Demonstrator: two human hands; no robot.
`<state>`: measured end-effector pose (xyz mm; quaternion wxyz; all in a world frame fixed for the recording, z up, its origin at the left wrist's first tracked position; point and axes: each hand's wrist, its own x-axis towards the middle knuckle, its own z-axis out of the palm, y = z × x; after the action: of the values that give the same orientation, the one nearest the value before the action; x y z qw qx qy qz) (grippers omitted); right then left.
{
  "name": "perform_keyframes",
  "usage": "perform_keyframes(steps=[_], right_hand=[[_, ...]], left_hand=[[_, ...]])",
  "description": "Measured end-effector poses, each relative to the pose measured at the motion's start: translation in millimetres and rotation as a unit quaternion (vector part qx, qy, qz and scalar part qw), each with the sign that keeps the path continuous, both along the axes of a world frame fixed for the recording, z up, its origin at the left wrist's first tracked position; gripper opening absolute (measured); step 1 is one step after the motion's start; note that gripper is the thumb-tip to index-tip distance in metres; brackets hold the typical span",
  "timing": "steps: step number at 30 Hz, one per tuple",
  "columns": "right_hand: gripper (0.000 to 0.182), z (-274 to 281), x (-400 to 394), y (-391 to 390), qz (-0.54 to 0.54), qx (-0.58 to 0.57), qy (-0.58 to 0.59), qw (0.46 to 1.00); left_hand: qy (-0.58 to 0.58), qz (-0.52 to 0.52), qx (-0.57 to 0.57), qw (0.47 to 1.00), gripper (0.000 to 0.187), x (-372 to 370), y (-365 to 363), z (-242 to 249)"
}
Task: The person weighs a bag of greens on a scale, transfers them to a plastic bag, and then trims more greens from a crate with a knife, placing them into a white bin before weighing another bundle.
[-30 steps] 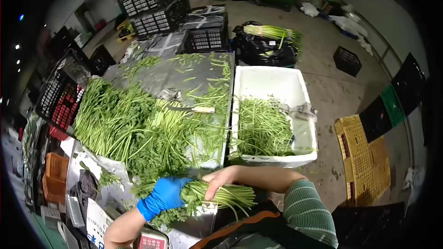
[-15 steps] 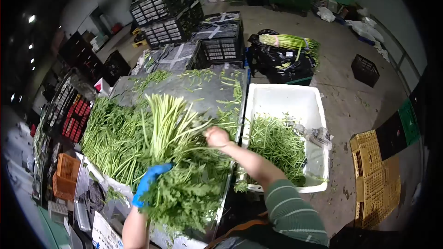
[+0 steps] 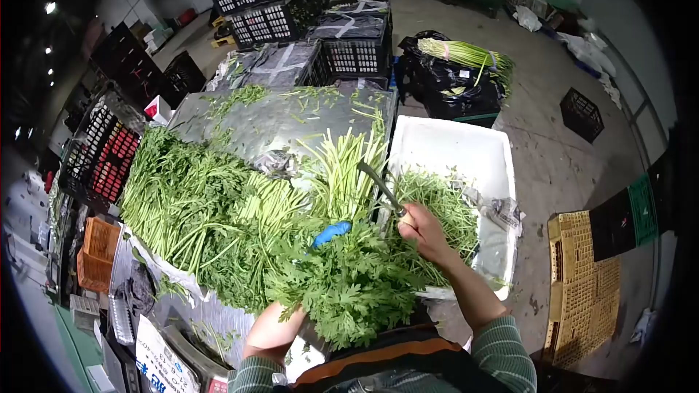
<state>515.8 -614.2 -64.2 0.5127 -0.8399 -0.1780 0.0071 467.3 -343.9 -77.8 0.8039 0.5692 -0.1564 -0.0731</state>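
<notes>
My left hand (image 3: 331,234), in a blue glove, is wrapped round a bunch of leafy greens (image 3: 357,284). Its pale cut stems (image 3: 341,175) point away from me, and leaves hide most of the hand. In my bare right hand (image 3: 424,234) is a small sickle (image 3: 382,188) with a wooden handle and a dark curved blade. The blade overlaps the right side of the stems in this view. Left of the bunch, a large heap of the same greens (image 3: 189,211) covers the metal table (image 3: 269,120).
A white foam box (image 3: 455,142) holding stem trimmings (image 3: 426,207) stands right of the table. Black crates (image 3: 353,51) are stacked behind. A black bag with bundled stalks (image 3: 466,58) sits beyond the box. A yellow pallet (image 3: 582,284) is at right, orange baskets (image 3: 98,255) at left.
The bunch has moved right with my left hand, towards the foam box. My right hand has come back from the table and now shows the sickle, raised beside the stems.
</notes>
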Motion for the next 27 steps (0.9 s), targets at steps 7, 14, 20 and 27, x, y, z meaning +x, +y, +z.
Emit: perform_keyframes(steps=[7, 14, 20, 27], right_hand=[[0.019, -4, -30, 4, -0.079, -0.057, -0.051, 0.994], [0.022, -22, -29, -4, -0.011, -0.107, -0.136, 0.985], [0.025, -23, -23, -7, -0.017, -0.156, -0.211, 0.965], [0.016, -124, -59, -55, -0.183, -0.111, -0.010, 0.977]], left_hand=[[0.006, -0.052, -0.005, 0.999, 0.039, -1, -20, -1], [0.007, -0.098, 0.004, 0.995, 0.038, 4, -39, -2], [0.000, -0.143, 0.015, 0.990, 0.037, 9, -45, 3], [-0.136, -0.325, 0.056, 0.934, 0.035, 47, -61, 16]])
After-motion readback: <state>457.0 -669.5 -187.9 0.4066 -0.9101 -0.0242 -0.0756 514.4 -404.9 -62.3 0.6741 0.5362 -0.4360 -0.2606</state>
